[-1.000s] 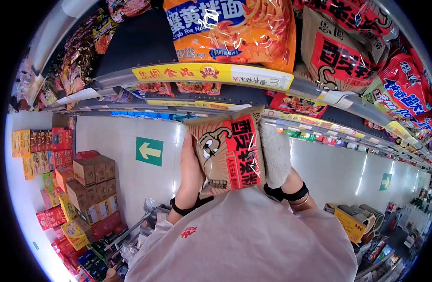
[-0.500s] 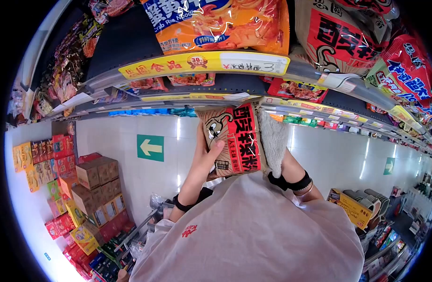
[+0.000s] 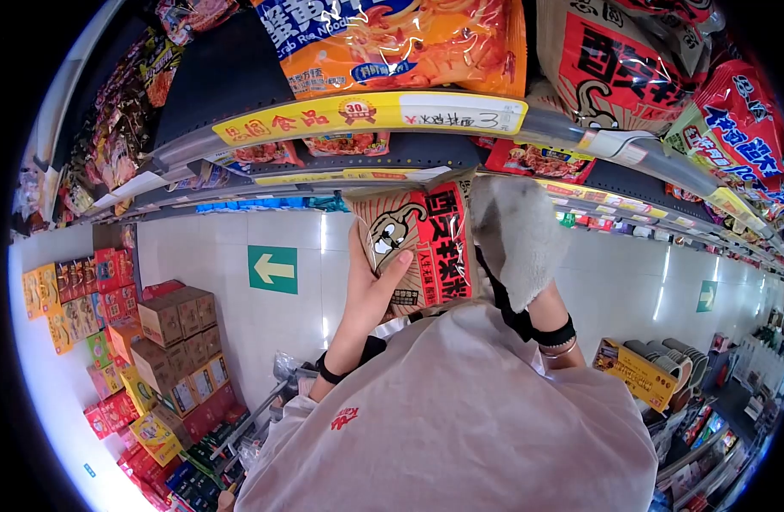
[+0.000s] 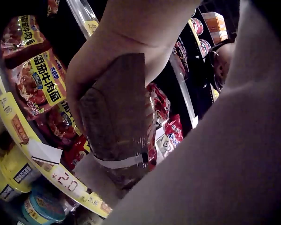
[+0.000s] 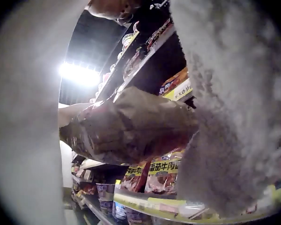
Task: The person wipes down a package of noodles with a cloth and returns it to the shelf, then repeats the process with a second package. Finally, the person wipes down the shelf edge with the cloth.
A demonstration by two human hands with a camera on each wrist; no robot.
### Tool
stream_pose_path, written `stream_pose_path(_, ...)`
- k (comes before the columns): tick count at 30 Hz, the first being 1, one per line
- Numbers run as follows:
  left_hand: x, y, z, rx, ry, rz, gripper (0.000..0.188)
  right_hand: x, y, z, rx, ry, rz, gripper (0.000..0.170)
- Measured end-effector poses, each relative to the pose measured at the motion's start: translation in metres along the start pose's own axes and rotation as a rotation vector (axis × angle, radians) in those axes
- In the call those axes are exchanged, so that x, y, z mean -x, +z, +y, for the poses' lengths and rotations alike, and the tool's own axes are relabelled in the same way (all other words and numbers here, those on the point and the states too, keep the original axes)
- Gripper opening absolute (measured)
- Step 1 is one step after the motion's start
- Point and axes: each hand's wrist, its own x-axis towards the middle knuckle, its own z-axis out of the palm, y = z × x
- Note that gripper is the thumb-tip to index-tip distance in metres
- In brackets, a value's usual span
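Note:
A brown and red packet of instant noodles [image 3: 422, 239] with a cartoon animal on its front is held up before the chest. My left hand [image 3: 375, 277] grips it from the left side, the thumb lying across the front. In the left wrist view the bare fingers wrap the back edge of the packet [image 4: 114, 112]. A grey fuzzy mitt [image 5: 234, 108] covers my right hand [image 3: 520, 235], which is at the right side of the packet. Its fingers are hidden inside the mitt, so I cannot tell how they lie.
Shelves run across the front, with a yellow price strip [image 3: 375, 117], a large orange noodle bag [image 3: 409, 51] and brown and red noodle bags [image 3: 614, 72] above. Cartons [image 3: 179, 316] are stacked at the left on the floor. A yellow box [image 3: 635, 375] stands at the right.
My left thumb has come onto the packet's front. My mitted right hand has turned and shifted outward to the right from the packet's side. The head view has shifted slightly.

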Motion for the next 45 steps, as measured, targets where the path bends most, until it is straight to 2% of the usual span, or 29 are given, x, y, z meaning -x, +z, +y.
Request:
stream_pose_path(2, 0.002, 0.000, -0.001, -0.059, 0.038, 0.013, 0.065, 0.004, 0.000, 0.005, 0.143, -0.177, 0.162, 0.035)
stream_pose_path(3, 0.003, 0.000, -0.001, -0.105, 0.060, 0.000, 0.066, 0.007, 0.003, 0.002, 0.052, 0.035, 0.020, 0.037)
stream_pose_path(4, 0.004, 0.001, -0.001, -0.150, 0.081, -0.015, 0.067, 0.011, 0.004, -0.002, 0.053, 0.039, 0.020, 0.037)
stream_pose_path(6, 0.004, 0.001, -0.007, -0.215, 0.118, -0.033, 0.069, 0.015, 0.007, -0.015, -0.192, 0.055, 0.049, 0.045)
stream_pose_path(8, 0.006, 0.006, -0.005, -0.265, 0.076, -0.013, 0.071, 0.025, 0.040, -0.030, -0.584, 0.024, 0.259, 0.046)
stream_pose_path(9, 0.009, 0.008, -0.006, -0.240, 0.056, -0.009, 0.069, 0.018, 0.029, -0.043, -0.386, -0.171, 0.185, 0.046)
stream_pose_path(10, 0.010, 0.010, 0.000, -0.329, 0.194, -0.092, 0.059, 0.008, 0.012, -0.057, -0.186, -0.363, 0.109, 0.047)
stream_pose_path(12, 0.009, -0.010, -0.029, -0.069, -0.078, -0.133, 0.049, 0.009, 0.008, -0.073, -0.218, -0.368, 0.079, 0.045)
stream_pose_path(13, 0.010, -0.017, -0.042, -0.074, -0.079, -0.129, 0.049, 0.009, 0.009, -0.076, -0.188, -0.394, 0.096, 0.044)
stream_pose_path(15, 0.013, -0.024, -0.053, 0.162, -0.168, -0.006, 0.069, 0.007, 0.008, -0.080, -0.145, -0.441, 0.123, 0.042)
stream_pose_path(19, 0.012, -0.017, -0.034, 0.256, -0.171, 0.034, 0.071, -0.006, 0.003, -0.081, -0.104, -0.453, 0.089, 0.042)
stream_pose_path(21, 0.008, -0.014, -0.020, -0.284, 0.085, -0.037, 0.072, -0.014, 0.005, -0.077, -0.133, -0.431, 0.148, 0.044)
stream_pose_path(22, 0.008, -0.013, -0.014, -0.284, 0.085, -0.037, 0.072, -0.017, 0.005, -0.073, -0.134, -0.430, 0.149, 0.044)
stream_pose_path(24, 0.008, -0.012, -0.007, -0.480, 0.249, -0.076, 0.073, -0.022, 0.008, -0.066, -0.197, -0.376, 0.176, 0.036)
stream_pose_path(25, 0.008, -0.011, -0.010, -0.466, 0.269, -0.041, 0.077, -0.025, 0.011, -0.061, -0.256, -0.375, 0.233, 0.031)
stream_pose_path(30, 0.011, -0.007, -0.005, -0.492, 0.207, -0.014, 0.083, -0.026, 0.017, -0.042, -0.369, -0.309, 0.293, 0.027)
stream_pose_path(33, 0.011, -0.007, -0.008, -0.490, 0.218, -0.026, 0.082, -0.023, 0.010, -0.049, -0.282, -0.342, 0.283, 0.028)
stream_pose_path(35, 0.014, -0.007, -0.002, -0.638, 0.135, -0.073, 0.075, -0.019, 0.006, -0.060, -0.240, -0.457, 0.218, 0.033)
stream_pose_path(36, 0.013, -0.009, -0.006, -0.639, 0.135, -0.075, 0.075, -0.016, 0.003, -0.068, -0.239, -0.454, 0.219, 0.033)
stream_pose_path(38, 0.012, -0.013, -0.025, -0.216, -0.057, -0.119, 0.050, -0.013, -0.003, -0.079, -0.105, -0.491, 0.156, 0.035)
stream_pose_path(39, 0.011, -0.015, -0.028, -0.208, -0.049, -0.142, 0.040, -0.013, -0.001, -0.078, -0.071, -0.511, 0.170, 0.039)
stream_pose_path(40, 0.011, -0.015, -0.030, -0.209, -0.047, -0.146, 0.040, -0.014, -0.001, -0.077, -0.068, -0.510, 0.173, 0.039)
stream_pose_path(42, 0.009, -0.012, -0.030, -0.262, -0.027, -0.095, 0.067, -0.016, -0.001, -0.075, -0.198, -0.455, 0.170, 0.042)
stream_pose_path(43, 0.010, -0.010, -0.026, -0.263, -0.027, -0.095, 0.067, -0.018, 0.000, -0.072, -0.199, -0.455, 0.171, 0.042)
stream_pose_path(45, 0.012, -0.004, -0.013, -0.631, 0.201, -0.078, 0.070, -0.025, 0.006, -0.061, -0.269, -0.439, 0.201, 0.039)
